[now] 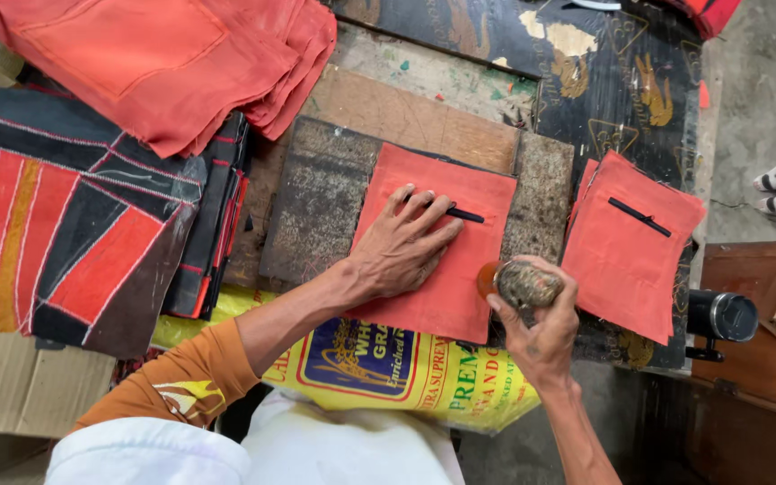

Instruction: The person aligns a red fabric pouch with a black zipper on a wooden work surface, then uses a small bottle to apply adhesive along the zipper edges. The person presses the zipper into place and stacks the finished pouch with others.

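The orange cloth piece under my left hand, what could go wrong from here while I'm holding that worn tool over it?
The left hand lies flat on the orange cloth piece, fingertips at its black slit. If the worn tool in the right hand comes down there, it might catch them. The piece could also slide on the dark board, misplacing the work.

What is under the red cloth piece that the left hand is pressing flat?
The red cloth piece lies on a dark worn board, whose surface shows to its left and right. Its lower edge overlaps a yellow printed sack. Whatever sits directly beneath the cloth and left hand is covered.
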